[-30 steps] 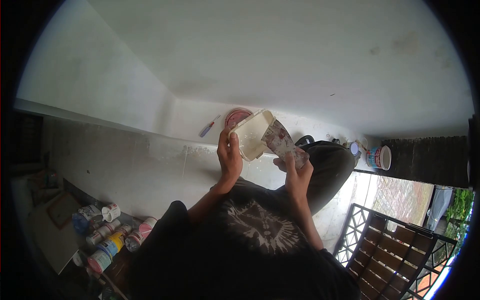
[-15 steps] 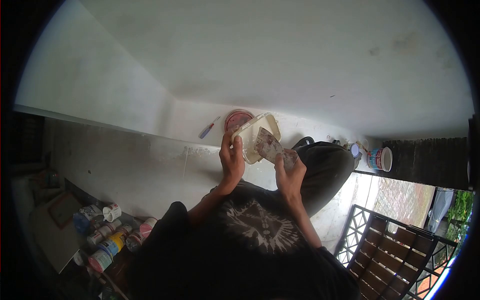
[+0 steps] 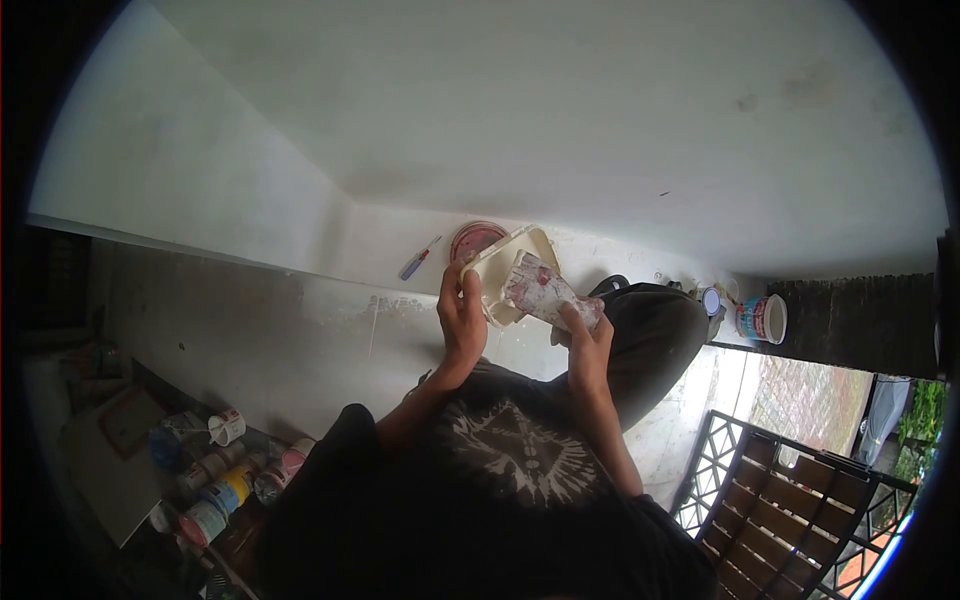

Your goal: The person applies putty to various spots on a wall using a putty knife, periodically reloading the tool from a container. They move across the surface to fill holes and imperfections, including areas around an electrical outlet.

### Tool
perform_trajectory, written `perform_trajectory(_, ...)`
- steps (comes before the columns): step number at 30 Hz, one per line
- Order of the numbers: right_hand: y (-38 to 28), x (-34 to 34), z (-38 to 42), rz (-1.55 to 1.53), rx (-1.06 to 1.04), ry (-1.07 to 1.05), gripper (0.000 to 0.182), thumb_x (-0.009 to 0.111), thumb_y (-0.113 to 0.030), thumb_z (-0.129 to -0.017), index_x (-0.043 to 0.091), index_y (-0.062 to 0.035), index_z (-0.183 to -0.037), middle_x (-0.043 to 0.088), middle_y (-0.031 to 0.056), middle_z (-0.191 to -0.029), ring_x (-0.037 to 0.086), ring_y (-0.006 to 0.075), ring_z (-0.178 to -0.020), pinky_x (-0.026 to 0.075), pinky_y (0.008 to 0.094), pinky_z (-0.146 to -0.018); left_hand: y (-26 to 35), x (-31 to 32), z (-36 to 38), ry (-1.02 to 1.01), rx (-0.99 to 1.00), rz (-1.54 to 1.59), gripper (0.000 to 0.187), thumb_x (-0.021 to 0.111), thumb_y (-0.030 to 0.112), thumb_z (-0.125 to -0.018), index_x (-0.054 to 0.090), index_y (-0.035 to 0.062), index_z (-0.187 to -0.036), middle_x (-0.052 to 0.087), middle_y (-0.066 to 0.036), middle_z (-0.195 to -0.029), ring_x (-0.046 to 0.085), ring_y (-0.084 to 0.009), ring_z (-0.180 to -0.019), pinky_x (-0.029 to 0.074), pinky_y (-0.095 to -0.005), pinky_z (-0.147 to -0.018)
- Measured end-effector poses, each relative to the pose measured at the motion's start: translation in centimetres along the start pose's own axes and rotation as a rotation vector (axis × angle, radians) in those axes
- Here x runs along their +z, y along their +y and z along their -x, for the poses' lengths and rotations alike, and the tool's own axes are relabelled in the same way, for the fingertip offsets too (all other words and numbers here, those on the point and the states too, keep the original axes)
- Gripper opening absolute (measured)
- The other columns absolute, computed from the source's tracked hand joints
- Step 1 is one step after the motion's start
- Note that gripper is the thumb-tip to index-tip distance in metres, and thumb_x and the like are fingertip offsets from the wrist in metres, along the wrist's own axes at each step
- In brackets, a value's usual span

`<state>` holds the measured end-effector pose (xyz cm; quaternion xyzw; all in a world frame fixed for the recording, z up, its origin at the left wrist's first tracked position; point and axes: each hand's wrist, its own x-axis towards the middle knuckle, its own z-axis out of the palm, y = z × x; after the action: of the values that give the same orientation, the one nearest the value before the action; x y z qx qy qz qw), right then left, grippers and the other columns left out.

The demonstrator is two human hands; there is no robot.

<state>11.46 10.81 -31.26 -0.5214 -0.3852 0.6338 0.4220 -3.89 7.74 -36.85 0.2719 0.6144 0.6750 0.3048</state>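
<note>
My left hand (image 3: 462, 328) grips the near-left side of a cream plastic tub (image 3: 541, 244), fingers wrapped over its rim, and the tub is tilted. My right hand (image 3: 588, 345) is closed on a wide putty knife (image 3: 538, 286) smeared with whitish and reddish residue. Its broad blade overlaps the tub's opening in this view and covers part of the inside. Just behind the tub lies a round reddish lid (image 3: 477, 240). To the left of that lid rests a screwdriver (image 3: 419, 258) with a blue and clear handle.
A white wall (image 3: 560, 110) rises behind the ledge. At the right end stand a labelled paint bucket (image 3: 774, 319) and a small can (image 3: 710, 299). Several paint containers (image 3: 228, 487) crowd the lower left. A dark slatted gate (image 3: 790, 500) is at lower right.
My right hand has rolled over, turning the putty knife so its broad, residue-covered face shows more. The tub and my left hand stay nearly in place.
</note>
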Motion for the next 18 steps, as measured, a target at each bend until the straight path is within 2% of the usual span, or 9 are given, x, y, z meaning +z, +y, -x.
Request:
perform_trajectory(2, -0.2, 0.0, 0.1, 0.168, -0.101, 0.051, 0.027, 0.060, -0.017, -0.091, 0.060, 0.0085, -0.098, 0.060, 0.0056, -0.072, 0.052, 0.0092, -0.058, 0.040, 0.0246, -0.051, -0.3, 0.1, -0.1, -0.006, 0.005, -0.009, 0.040, 0.045, 0.031, -0.099, 0.053, -0.0018, -0.120, 0.058, -0.014, -0.111, 0.054, -0.0183, -0.098, 0.044, -0.0296, -0.085)
perform_trajectory(8, 0.7, 0.0, 0.0, 0.408, -0.169, 0.025, 0.034, 0.062, -0.021, -0.092, 0.059, 0.0100, -0.105, 0.058, 0.0036, -0.068, 0.050, 0.0075, -0.057, 0.040, 0.0227, -0.051, -0.4, 0.5, 0.0, -0.020, 0.006, 0.035, 0.040, 0.044, 0.031, -0.100, 0.052, -0.0023, -0.121, 0.058, -0.014, -0.112, 0.054, -0.0199, -0.101, 0.043, -0.0315, -0.088)
perform_trajectory(15, 1.5, 0.2, -0.1, 0.352, -0.161, 0.030, 0.032, 0.062, -0.021, -0.091, 0.060, 0.0099, -0.103, 0.058, 0.0036, -0.067, 0.051, 0.0077, -0.057, 0.040, 0.0229, -0.051, -0.6, 0.8, 0.1, 0.000, 0.005, 0.067, 0.040, 0.044, 0.030, -0.100, 0.052, -0.0026, -0.121, 0.058, -0.014, -0.111, 0.055, -0.0200, -0.102, 0.043, -0.0316, -0.089)
perform_trajectory(18, 2.0, 0.2, -0.1, 0.434, -0.262, 0.019, 0.032, 0.063, -0.021, -0.091, 0.061, 0.0090, -0.103, 0.058, 0.0033, -0.067, 0.051, 0.0076, -0.057, 0.040, 0.0225, -0.052, -0.5, 1.1, 0.1, 0.034, 0.001, 0.067, 0.039, 0.044, 0.031, -0.100, 0.052, -0.0015, -0.120, 0.059, -0.014, -0.108, 0.056, -0.0200, -0.100, 0.044, -0.0317, -0.088)
